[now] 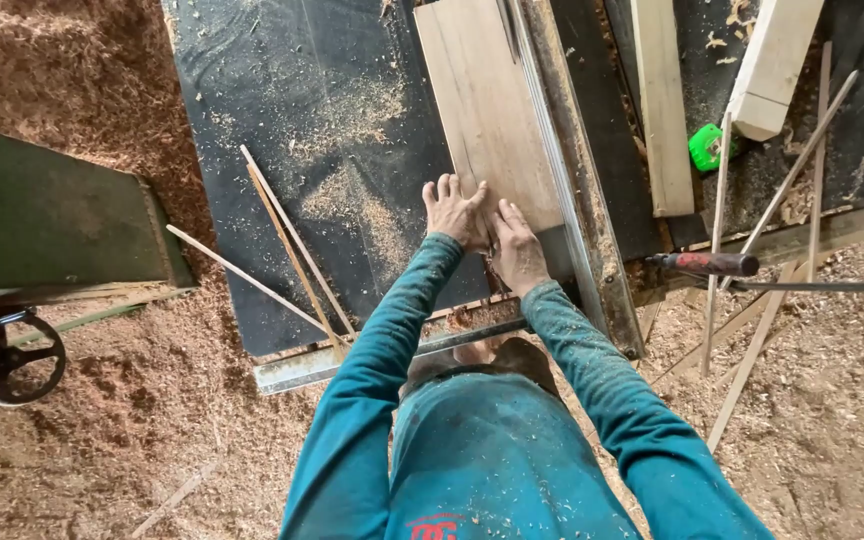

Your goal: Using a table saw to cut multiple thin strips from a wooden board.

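Sawdust is lying thick over the workshop floor (102, 420), and in the middle of it a dark, dust-strewn saw table (282, 110) is carrying the work. On that table a pale wooden board (487, 110) is lying flat, its long right edge running against a metal fence rail (562, 190). The left hand (452, 212) is pressing on the board's near end with fingers spread and flat, and the right hand (517, 250) is resting just beside it with fingers held together and flat; neither is gripping, both are bearing down and forward.

To do this push well, I judge that the board should be kept tight to the rail along its whole length, the pressure steady and even, and the hands kept to the near end, well away from any cutting line.

Thin offcut strips (292, 240) are lying loose to the left of the hands, touching the table. Across the rail, a second plank (662, 100) and a thicker pale block (772, 65) are resting near a small green object (705, 147), and a red-handled tool (707, 264) is lying at the table's edge. A green machine body (42, 210) with a black handwheel (7, 360) is standing at the left.

No blade is showing anywhere, so where the cut is happening cannot be told. The board's far end is cut off by the frame, the right thumb is hidden, and the green object is too small to identify.
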